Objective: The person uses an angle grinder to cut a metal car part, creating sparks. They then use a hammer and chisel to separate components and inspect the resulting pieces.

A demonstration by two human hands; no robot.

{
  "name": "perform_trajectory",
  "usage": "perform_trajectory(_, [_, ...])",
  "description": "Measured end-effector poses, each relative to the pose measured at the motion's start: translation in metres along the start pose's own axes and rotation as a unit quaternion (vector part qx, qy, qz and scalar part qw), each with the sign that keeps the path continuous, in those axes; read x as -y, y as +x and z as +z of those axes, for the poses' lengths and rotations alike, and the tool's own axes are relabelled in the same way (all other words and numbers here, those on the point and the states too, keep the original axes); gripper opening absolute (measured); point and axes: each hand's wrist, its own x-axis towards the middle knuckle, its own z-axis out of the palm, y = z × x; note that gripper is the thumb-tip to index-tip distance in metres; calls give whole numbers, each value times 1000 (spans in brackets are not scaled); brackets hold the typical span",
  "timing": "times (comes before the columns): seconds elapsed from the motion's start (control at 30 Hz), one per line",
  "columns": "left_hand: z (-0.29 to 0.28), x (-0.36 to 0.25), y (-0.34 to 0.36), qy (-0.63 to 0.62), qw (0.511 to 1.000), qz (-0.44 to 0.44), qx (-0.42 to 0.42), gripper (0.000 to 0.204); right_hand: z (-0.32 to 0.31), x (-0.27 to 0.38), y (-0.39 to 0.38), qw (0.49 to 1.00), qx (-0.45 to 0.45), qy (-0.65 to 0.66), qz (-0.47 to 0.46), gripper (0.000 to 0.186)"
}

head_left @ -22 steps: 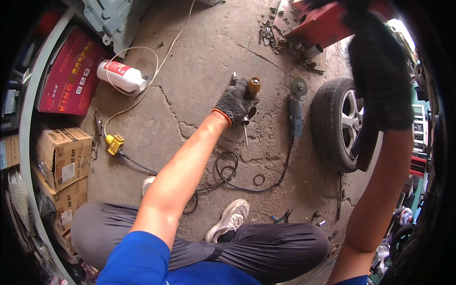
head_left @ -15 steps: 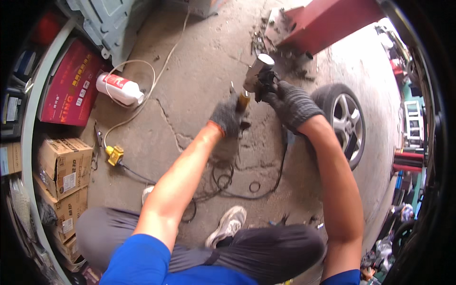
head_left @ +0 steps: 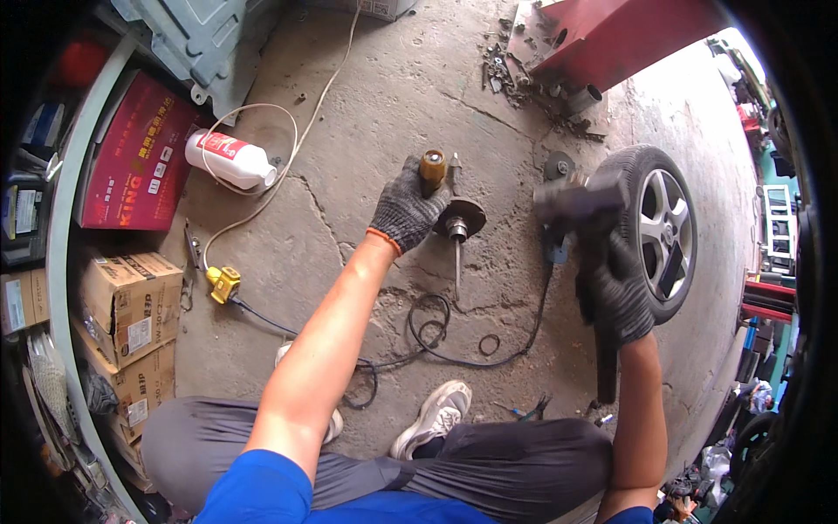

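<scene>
Left hand (head_left: 408, 205) is gripping an amber tool handle (head_left: 432, 172), fingers wrapped tight round it, just beside a flanged metal shaft (head_left: 463, 217) mid-floor (head_left: 375, 96). Right hand (head_left: 624, 293) is holding a blurry hammer (head_left: 598, 199) near the wheel (head_left: 665, 229), fingers clamped on it. White bottle (head_left: 231, 162) is lying toward the floor's left edge, by a red box (head_left: 140, 157) and stacked cartons (head_left: 135, 301); can't tell what any of them are containing.

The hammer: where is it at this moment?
In the head view, the hammer is right of centre, gripped in the right hand, its blurred head partly covering the angle grinder and the left edge of the wheel.
</scene>
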Motion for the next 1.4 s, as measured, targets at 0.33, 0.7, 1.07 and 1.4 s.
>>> perform_trajectory(0.33, [24,63,29,81,954,-147,247,51,-15,-71,-14,989,42,-89,112,17])
perform_trajectory(0.7, [44,38,15,196,907,34,372,41,-20,-80,-17,977,69,-99,176,27])
perform_trajectory(1.07, [33,65,-43,138,985,58,86,25,-8,-67,-13,978,83,-94,168,24])
perform_trajectory(1.4, [4,76,-60,216,939,-213,162,55,11,-91,4,968,94,-82,217,30])
